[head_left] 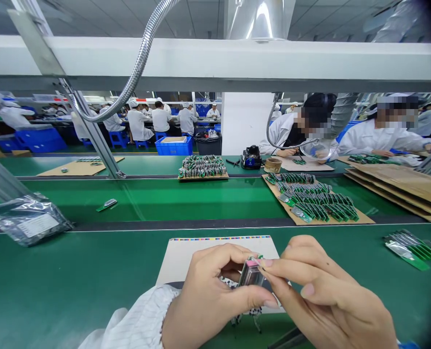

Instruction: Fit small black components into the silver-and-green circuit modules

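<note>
Between the thumb and fingers of my left hand (215, 286) is a small circuit board with a display (251, 275), held tilted up. It has a dark, glossy face, a pink strip along its top edge and a bit of green behind. My right hand (320, 286) is closed in a pinch at the board's upper right corner. What its fingertips grip there is too small to make out. Under both hands lies a white sheet of card (179, 259) with a coloured band on its far edge. Small black-and-white pieces (256, 312) show below my left hand, partly hidden.
A cardboard sheet (353, 219) with rows of circuit boards lies ahead right; more boards (406, 249) are at the right. One board (107, 205) sits on the green belt (153, 198). A silvery bag (34, 220) is at left. A co-worker (291, 131) works opposite.
</note>
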### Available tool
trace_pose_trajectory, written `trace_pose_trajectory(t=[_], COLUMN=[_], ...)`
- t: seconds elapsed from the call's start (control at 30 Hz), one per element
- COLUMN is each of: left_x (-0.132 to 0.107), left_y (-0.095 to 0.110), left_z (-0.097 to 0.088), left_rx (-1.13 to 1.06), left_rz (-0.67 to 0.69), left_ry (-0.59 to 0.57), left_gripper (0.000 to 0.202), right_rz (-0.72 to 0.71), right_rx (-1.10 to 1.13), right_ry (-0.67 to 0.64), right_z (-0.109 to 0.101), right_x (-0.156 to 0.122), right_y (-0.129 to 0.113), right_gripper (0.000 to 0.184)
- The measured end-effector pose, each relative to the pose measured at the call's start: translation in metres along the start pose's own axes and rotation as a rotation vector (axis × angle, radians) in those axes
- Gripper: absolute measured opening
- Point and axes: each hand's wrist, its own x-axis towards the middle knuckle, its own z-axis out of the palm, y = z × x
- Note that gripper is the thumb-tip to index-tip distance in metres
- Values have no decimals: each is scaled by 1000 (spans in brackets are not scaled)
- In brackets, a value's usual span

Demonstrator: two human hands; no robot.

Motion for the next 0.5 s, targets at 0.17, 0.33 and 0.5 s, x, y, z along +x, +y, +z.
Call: trace_pose_trajectory(t=[0.17,0.33,0.5], left_x=[0,-1,0], left_y=[0,0,0], left_z=[0,1,0], left_rx=[-51,-66,-48], left_rz=[-24,-14,-9], left_ry=[-21,-20,-26], left_gripper=[31,33,32], right_rz=[-24,-10,-3], right_rx=[-24,-46,9], right_ry=[5,1,21], right_z=[0,-2,0], right_x=[-1,2,4], right_y=[-2,-2,-1], right_gripper=[26,24,29])
